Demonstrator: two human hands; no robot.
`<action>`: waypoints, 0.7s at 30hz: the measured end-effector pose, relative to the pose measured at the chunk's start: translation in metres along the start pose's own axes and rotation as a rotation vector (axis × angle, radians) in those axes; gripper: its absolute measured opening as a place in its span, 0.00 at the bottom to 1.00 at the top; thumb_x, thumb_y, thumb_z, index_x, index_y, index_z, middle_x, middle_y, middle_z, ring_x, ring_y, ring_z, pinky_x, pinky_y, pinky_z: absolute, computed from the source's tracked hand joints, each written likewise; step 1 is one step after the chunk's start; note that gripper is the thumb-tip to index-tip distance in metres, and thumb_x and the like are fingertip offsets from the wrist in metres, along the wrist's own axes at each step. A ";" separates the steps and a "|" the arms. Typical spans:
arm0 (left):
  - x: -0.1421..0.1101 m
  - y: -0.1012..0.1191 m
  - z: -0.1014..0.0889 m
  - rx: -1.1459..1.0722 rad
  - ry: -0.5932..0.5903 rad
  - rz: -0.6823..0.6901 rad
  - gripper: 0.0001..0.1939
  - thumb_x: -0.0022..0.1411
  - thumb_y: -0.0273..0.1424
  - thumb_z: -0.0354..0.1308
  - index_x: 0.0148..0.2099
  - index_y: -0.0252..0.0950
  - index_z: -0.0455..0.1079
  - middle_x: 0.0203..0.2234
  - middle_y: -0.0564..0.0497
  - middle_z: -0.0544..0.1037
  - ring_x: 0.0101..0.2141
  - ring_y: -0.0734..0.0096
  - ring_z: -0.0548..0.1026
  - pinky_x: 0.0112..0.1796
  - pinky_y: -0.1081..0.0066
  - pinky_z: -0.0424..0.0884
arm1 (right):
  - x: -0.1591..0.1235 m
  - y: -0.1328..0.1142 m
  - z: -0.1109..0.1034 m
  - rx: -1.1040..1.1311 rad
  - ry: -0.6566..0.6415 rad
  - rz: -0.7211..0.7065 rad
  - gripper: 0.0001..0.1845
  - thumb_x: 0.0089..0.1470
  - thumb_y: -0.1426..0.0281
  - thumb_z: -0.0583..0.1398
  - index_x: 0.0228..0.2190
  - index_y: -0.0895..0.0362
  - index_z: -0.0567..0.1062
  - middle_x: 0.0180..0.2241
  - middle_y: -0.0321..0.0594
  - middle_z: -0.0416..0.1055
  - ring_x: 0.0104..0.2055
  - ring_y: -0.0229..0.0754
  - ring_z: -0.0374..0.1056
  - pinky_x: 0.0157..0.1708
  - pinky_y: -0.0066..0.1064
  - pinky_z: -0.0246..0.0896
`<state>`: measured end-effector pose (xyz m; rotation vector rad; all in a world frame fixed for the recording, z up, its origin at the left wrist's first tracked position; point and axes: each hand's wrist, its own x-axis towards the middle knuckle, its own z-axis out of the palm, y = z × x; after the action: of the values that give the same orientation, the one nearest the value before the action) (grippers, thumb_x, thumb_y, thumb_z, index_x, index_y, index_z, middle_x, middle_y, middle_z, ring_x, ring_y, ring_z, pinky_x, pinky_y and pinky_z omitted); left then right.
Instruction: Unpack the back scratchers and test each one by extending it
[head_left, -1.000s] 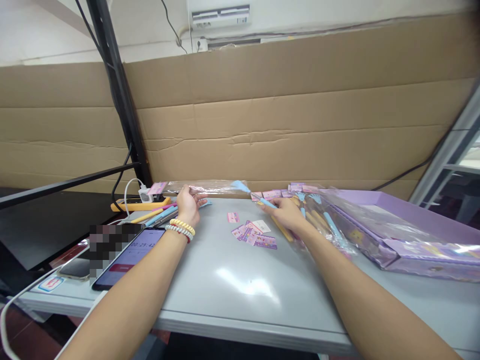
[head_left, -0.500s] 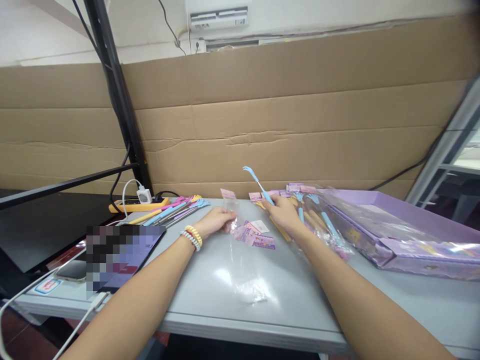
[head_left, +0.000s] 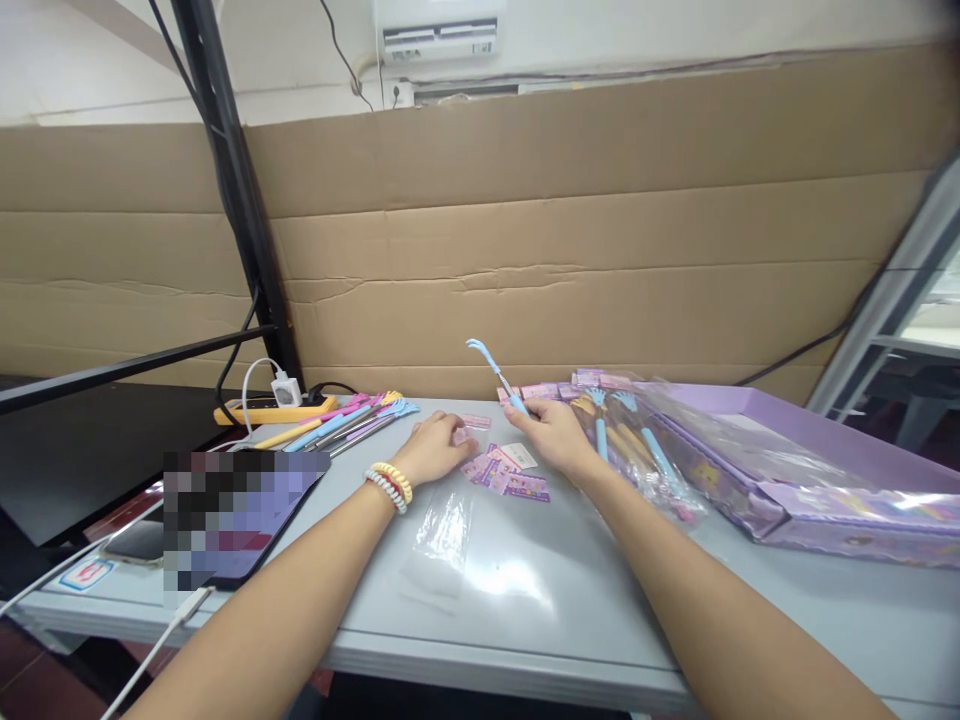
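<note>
My right hand (head_left: 553, 432) is closed around the handle of a light blue back scratcher (head_left: 487, 357), whose curved claw end points up and to the left. My left hand (head_left: 436, 447), with coiled bands at the wrist, pinches the upper part of a clear plastic bag (head_left: 444, 525). The bag has a pink header (head_left: 474, 422), and its clear part lies toward me on the table. Between my hands are several small purple printed cards (head_left: 525, 487) and a white label (head_left: 519, 455). Bagged back scratchers (head_left: 651, 450) lie just right of my right hand.
Loose colored back scratchers (head_left: 360, 418) lie at the back left, near a yellow power strip (head_left: 307, 411). A tablet (head_left: 262, 520) and a phone (head_left: 135, 541) rest on the left. At right stands a purple box (head_left: 832, 530); a cardboard wall (head_left: 562, 230) closes off the back.
The plastic bag has come down onto the table, and my left hand has shifted slightly left with it. My right hand has moved a little left and lower with the back scratcher.
</note>
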<state>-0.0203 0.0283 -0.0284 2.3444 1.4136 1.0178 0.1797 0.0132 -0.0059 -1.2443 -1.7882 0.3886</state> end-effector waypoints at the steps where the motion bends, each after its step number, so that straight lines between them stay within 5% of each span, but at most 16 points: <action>1: -0.001 0.003 -0.001 0.031 -0.043 0.014 0.19 0.53 0.42 0.55 0.42 0.34 0.71 0.38 0.42 0.73 0.38 0.57 0.71 0.41 0.63 0.64 | 0.000 -0.001 0.000 0.016 0.008 -0.002 0.22 0.50 0.54 0.54 0.17 0.58 0.60 0.17 0.31 0.48 0.22 0.33 0.45 0.22 0.27 0.38; 6: -0.004 0.014 -0.005 0.083 -0.146 0.096 0.18 0.57 0.41 0.51 0.43 0.34 0.70 0.40 0.44 0.72 0.40 0.62 0.71 0.42 0.66 0.65 | 0.000 -0.002 0.004 0.225 -0.017 -0.030 0.19 0.49 0.55 0.56 0.22 0.57 0.62 0.18 0.30 0.54 0.20 0.32 0.50 0.21 0.26 0.44; 13: -0.005 0.019 -0.007 -0.117 -0.144 0.216 0.17 0.60 0.35 0.48 0.49 0.34 0.68 0.41 0.46 0.74 0.37 0.68 0.71 0.38 0.69 0.67 | -0.001 -0.003 0.012 0.527 -0.188 0.144 0.22 0.42 0.53 0.62 0.27 0.58 0.63 0.17 0.35 0.66 0.16 0.35 0.61 0.14 0.26 0.55; 21: -0.006 0.024 -0.010 -0.073 -0.035 0.287 0.15 0.63 0.36 0.46 0.46 0.37 0.69 0.37 0.50 0.77 0.35 0.69 0.73 0.37 0.71 0.65 | -0.003 -0.016 0.014 0.692 -0.290 0.146 0.25 0.39 0.50 0.62 0.27 0.60 0.69 0.28 0.43 0.71 0.21 0.35 0.65 0.12 0.24 0.57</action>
<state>-0.0125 0.0094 -0.0117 2.5455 1.0282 1.0713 0.1594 0.0069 -0.0038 -0.8430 -1.5792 1.2062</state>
